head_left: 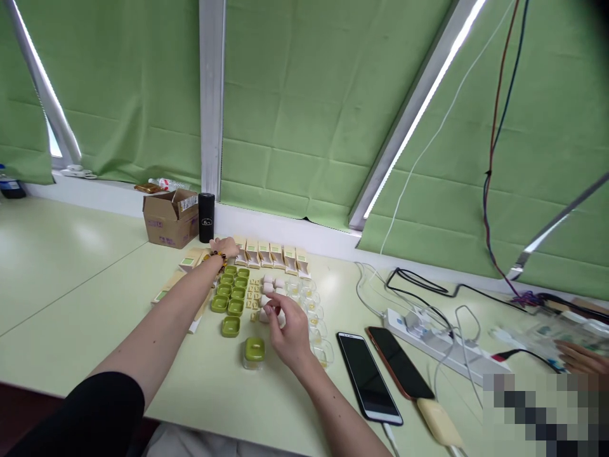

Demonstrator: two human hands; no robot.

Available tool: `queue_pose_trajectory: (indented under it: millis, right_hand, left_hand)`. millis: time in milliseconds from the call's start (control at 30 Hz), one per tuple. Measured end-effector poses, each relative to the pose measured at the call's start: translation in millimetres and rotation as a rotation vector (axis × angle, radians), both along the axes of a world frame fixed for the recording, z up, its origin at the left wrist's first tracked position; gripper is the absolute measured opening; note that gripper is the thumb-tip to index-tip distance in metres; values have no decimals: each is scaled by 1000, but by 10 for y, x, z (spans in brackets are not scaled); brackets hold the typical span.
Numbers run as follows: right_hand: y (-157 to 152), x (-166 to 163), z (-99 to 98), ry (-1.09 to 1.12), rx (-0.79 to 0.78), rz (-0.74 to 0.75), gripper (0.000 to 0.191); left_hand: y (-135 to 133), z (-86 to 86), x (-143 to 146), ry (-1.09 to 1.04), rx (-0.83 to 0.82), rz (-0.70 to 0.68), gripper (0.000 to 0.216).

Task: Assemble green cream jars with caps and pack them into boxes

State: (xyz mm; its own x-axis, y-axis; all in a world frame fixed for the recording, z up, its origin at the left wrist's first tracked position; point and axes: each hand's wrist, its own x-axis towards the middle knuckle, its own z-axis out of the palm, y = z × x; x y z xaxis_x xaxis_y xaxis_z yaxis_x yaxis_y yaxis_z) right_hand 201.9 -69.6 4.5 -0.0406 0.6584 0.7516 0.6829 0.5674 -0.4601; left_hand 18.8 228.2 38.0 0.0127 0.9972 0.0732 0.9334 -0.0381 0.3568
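Note:
My left hand [225,247] reaches to the left end of a row of small open cardboard boxes [277,255]; its fingers are mostly hidden behind its back. My right hand [289,329] hovers by pinkish-white cylinders [268,287], fingers loosely curved and apart, with nothing visible in them. Between the arms lie green square lids [231,326] in two columns, open side up, and small yellow-cream pieces [255,285] beside them. Clear plastic cups [321,353] line up right of the cylinders. Nearest me stands a clear cup with a green lid [254,350] on it.
More cardboard sleeves [167,285] lie under my left forearm. Behind are a brown carton [170,218] and a black tumbler [206,218]. Two phones [369,377], a power strip [442,348] and loose cables occupy the right. Another person's hand [583,357] shows at the right edge.

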Motion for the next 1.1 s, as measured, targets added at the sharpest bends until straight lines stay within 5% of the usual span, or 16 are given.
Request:
queue_pose_trajectory:
  millis: [267,433,567,767,933,1100]
  right_hand:
    - [29,84,21,28,35,-29,21]
    - [37,205,143,121,0,-53,19]
    - [42,274,241,97,-81,-82,18]
    - [61,199,236,17,-77,-81,21]
    - [46,132,206,-72,-65,-62,23]
    - [41,169,210,162,-136,21,23]
  left_hand:
    - [-385,336,-65,-62,177,-70,46]
    - [-1065,517,-121,-132,286,-310,37]
    - [-1948,381,-292,-172,217,-683,37]
    - [-2966,16,-379,-90,167,-925,56]
    - [-3005,-159,-285,-82,139,-890,27]
    - [-2661,-40,-303,-378,97,-765,43]
